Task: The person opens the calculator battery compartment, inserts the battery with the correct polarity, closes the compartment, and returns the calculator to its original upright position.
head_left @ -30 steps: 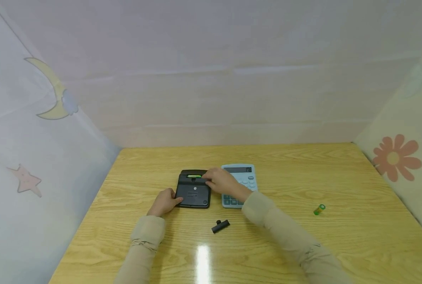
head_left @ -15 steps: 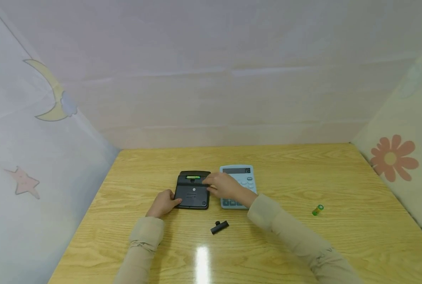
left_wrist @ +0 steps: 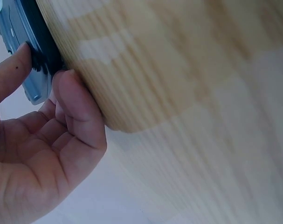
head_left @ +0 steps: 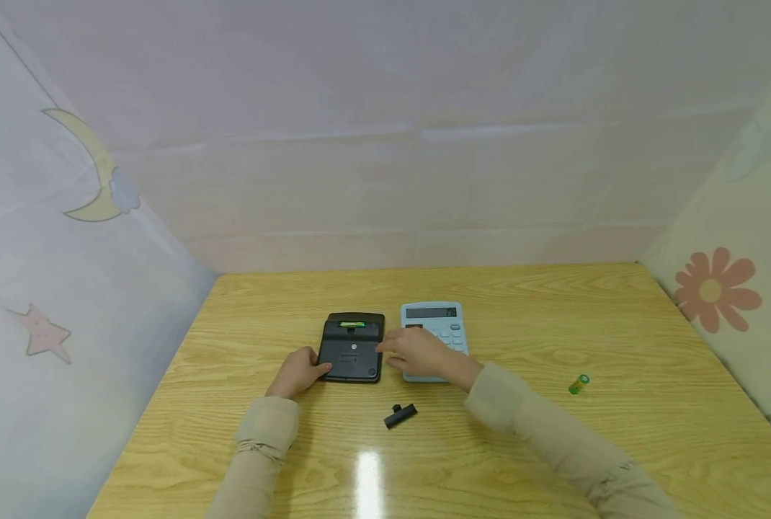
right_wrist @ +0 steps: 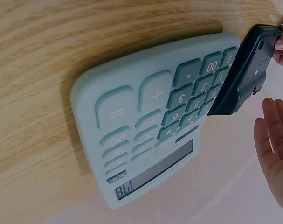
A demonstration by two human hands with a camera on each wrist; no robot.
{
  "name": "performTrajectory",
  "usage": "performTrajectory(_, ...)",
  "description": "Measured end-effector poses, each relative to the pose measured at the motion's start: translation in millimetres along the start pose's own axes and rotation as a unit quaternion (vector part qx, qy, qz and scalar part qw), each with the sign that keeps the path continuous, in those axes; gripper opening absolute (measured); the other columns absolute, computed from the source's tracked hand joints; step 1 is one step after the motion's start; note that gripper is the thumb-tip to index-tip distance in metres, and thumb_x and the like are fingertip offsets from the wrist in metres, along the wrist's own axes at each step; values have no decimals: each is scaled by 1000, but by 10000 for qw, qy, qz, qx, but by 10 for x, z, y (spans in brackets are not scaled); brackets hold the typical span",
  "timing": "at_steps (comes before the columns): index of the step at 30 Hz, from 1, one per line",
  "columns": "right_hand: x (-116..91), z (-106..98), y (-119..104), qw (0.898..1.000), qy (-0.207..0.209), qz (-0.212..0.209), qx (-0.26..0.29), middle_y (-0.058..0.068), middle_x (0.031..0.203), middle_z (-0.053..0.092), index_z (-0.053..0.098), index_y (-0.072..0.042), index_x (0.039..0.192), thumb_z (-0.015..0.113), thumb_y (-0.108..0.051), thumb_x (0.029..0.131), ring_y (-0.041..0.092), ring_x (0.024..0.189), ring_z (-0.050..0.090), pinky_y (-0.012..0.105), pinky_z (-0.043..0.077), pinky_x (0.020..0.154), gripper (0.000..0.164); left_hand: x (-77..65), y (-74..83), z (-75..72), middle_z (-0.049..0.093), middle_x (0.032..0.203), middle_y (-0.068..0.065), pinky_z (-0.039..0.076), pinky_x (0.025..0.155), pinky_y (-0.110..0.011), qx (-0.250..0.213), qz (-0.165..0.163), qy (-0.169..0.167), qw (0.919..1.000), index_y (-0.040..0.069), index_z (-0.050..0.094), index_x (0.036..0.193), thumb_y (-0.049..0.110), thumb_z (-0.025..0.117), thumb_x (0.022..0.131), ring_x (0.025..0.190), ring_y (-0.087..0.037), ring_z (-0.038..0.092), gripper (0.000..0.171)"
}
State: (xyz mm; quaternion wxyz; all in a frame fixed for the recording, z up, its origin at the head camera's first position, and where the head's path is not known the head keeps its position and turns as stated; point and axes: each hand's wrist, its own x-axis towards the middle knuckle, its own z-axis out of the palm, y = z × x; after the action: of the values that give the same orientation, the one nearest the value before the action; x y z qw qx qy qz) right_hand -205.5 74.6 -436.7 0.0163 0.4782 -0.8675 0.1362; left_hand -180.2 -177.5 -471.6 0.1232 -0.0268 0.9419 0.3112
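A black calculator (head_left: 346, 367) lies face down on the wooden table, its battery slot uncovered. In that slot sits a green battery (head_left: 352, 324). My left hand (head_left: 297, 373) grips the calculator's left edge; in the left wrist view its thumb (left_wrist: 21, 63) lies on the back and the fingers curl at the side. Over the light blue calculator (head_left: 452, 333) hovers my right hand (head_left: 419, 352), fingers extended and holding nothing, close to the black one's right edge. The right wrist view shows the blue calculator's keys face up and digits on its display (right_wrist: 155, 170).
A small black battery cover (head_left: 401, 416) lies in front of the two calculators. Farther right on the table (head_left: 522, 447) is a loose green battery (head_left: 578, 383). A printed cloth (head_left: 333, 180) encloses the back and sides.
My right hand has drawn back from the battery slot, toward the right and nearer to me. The slot's battery shows fully now. The left hand keeps its grip on the black calculator.
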Motion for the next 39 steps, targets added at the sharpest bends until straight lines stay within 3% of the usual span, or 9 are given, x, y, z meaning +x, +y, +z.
performTrajectory(8,-101,-30,-57,9990,-435,97,65,3,103,63,65,-9,109,64,-15,85,15,84,60,28,49,71,25,0,6,-4,35,56,-2,30,47,-25,-55,-62,-13,10000,5,44,72,21,63,87,47,-13,33,29)
performTrajectory(19,-171,34,-76,9969,-734,-262,-65,4,97,65,67,-7,104,65,-12,82,16,87,62,26,49,74,22,1,25,-17,37,59,-3,30,49,-26,13,10,3,10000,4,45,74,20,63,87,51,-14,34,27)
performTrajectory(21,-180,46,-86,9961,-809,-325,-100,2,95,65,69,-8,98,66,-14,82,14,85,61,25,49,73,17,2,24,-17,37,60,-3,30,49,-26,19,13,-5,10000,5,44,74,20,63,87,51,-14,34,28)
performTrajectory(24,-185,70,-93,9951,-908,-389,-70,-2,85,63,67,-11,77,66,-14,80,8,74,58,20,46,66,5,4,22,-16,37,60,-3,30,50,-26,44,21,-7,10000,5,44,74,20,63,87,51,-14,34,28)
performTrajectory(28,-188,92,-135,9925,-1171,-342,-15,-5,78,61,64,-13,68,68,-16,80,5,68,54,18,44,61,13,7,22,-11,37,61,-3,30,50,-26,71,25,1,10000,4,45,74,20,63,87,53,-14,35,28)
performTrajectory(31,-196,109,-180,9894,-1424,-265,-56,-7,74,59,65,-15,70,70,-21,80,4,66,51,18,41,59,13,10,18,-6,38,62,-4,30,51,-26,90,32,18,10000,4,45,74,21,63,87,54,-15,36,28)
performTrajectory(35,-202,142,-209,9861,-1648,-187,-103,-11,64,46,54,-18,62,72,-25,78,3,58,38,18,31,52,25,13,10,1,39,62,-4,31,51,-26,93,33,39,9999,4,45,74,21,63,87,53,-15,36,27)
performTrajectory(39,-199,155,-223,9844,-1746,-132,-175,-11,61,40,51,-18,61,73,-26,77,4,56,35,18,29,51,28,13,7,3,39,61,-4,31,50,-26,53,-6,29,10000,4,45,74,21,63,87,53,-15,36,27)
